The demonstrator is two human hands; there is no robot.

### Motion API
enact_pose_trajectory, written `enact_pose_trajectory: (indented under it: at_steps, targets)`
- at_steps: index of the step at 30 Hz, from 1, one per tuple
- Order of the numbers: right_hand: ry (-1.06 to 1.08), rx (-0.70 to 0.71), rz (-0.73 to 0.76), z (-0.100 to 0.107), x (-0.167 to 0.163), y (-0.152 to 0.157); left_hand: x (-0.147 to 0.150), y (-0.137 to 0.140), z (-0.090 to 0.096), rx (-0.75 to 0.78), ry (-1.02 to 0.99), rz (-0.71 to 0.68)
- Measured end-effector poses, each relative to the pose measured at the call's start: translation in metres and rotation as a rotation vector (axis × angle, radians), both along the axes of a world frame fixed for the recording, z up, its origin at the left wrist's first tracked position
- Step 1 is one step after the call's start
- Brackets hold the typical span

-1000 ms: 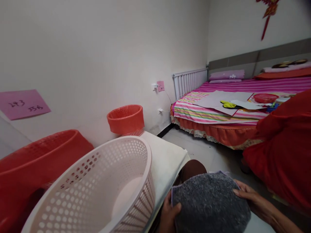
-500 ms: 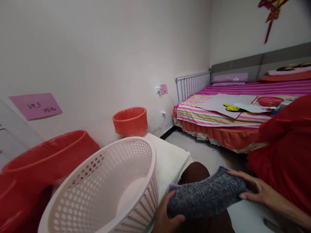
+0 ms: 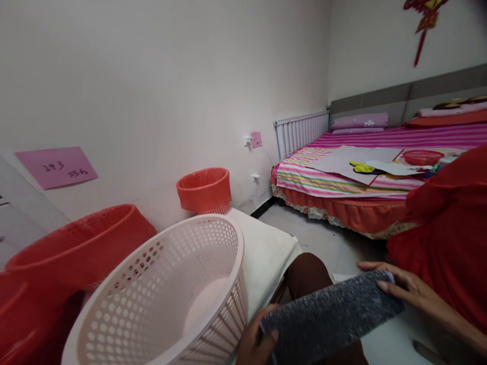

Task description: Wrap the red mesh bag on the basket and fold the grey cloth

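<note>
A grey fuzzy cloth (image 3: 327,317) is stretched flat between both hands at the bottom of the view. My left hand (image 3: 256,339) grips its left end, thumb on top. My right hand (image 3: 403,291) holds the right end, fingers laid along the far edge. The cloth hangs over my knee in brown trousers (image 3: 308,271), just right of a pale perforated plastic basket (image 3: 163,299) that lies tilted on a white table (image 3: 266,248).
A large red basket (image 3: 72,248) lies at the left and a small orange basket (image 3: 204,190) stands by the wall. A bed (image 3: 342,182) with striped sheets, papers and a red bowl is at the back right. Red fabric (image 3: 449,228) fills the right.
The cloth went from a bunched mound to a flat, stretched strip as my hands moved apart. The view shifted slightly to the left and up.
</note>
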State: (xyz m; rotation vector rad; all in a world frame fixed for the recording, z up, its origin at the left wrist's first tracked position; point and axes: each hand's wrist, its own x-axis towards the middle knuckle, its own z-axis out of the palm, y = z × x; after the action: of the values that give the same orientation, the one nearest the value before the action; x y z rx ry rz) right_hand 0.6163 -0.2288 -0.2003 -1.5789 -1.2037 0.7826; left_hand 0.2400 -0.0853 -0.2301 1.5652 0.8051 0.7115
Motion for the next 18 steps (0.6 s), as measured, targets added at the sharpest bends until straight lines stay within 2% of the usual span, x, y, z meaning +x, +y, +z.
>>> enact_pose_trajectory:
  at_steps: [2,3,4,6,8,14,18]
  targets:
    - [0.224,-0.002,-0.037,-0.006,-0.013,0.006,0.006,-0.004,-0.004,-0.355,-0.248,0.13]
    - [0.307,0.007,-0.06,-0.01,-0.019,0.01,0.009,-0.005,-0.005,-0.446,-0.302,0.209]
    - [0.362,0.018,-0.085,-0.014,-0.026,0.014,0.011,-0.007,-0.005,-0.472,-0.312,0.289]
    - [0.407,0.027,-0.119,-0.021,-0.036,0.02,0.014,-0.007,-0.003,-0.417,-0.243,0.428]
    - [0.407,0.037,-0.14,-0.026,-0.041,0.025,0.013,-0.007,0.0,-0.375,-0.2,0.481]
    - [0.535,0.043,-0.122,-0.038,-0.034,0.033,0.009,-0.007,0.009,-0.654,-0.462,0.32]
    - [0.537,0.072,-0.131,-0.046,-0.03,0.038,0.003,-0.01,0.019,-0.741,-0.538,0.2]
